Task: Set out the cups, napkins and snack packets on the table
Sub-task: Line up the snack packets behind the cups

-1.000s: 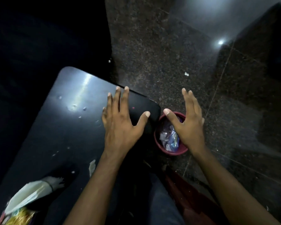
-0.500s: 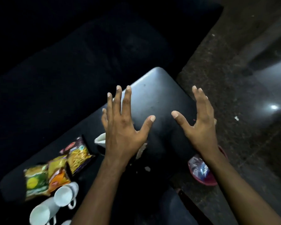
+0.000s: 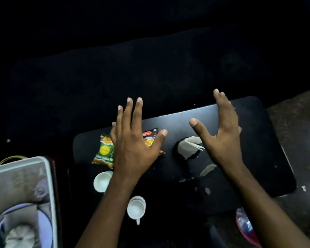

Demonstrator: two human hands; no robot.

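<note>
Both hands hover empty with fingers spread over the black counter (image 3: 258, 140): the left hand (image 3: 134, 140) above the snack packets (image 3: 105, 152), the right hand (image 3: 222, 138) just right of the folded napkins (image 3: 187, 146). 2 white cups (image 3: 101, 181) stand nearer the person than the snack packets.

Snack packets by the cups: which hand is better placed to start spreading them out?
Left. The left hand hovers open directly over the snack packets, with both white cups just beneath its forearm. The right hand is open over the napkins, further from the packets.
</note>
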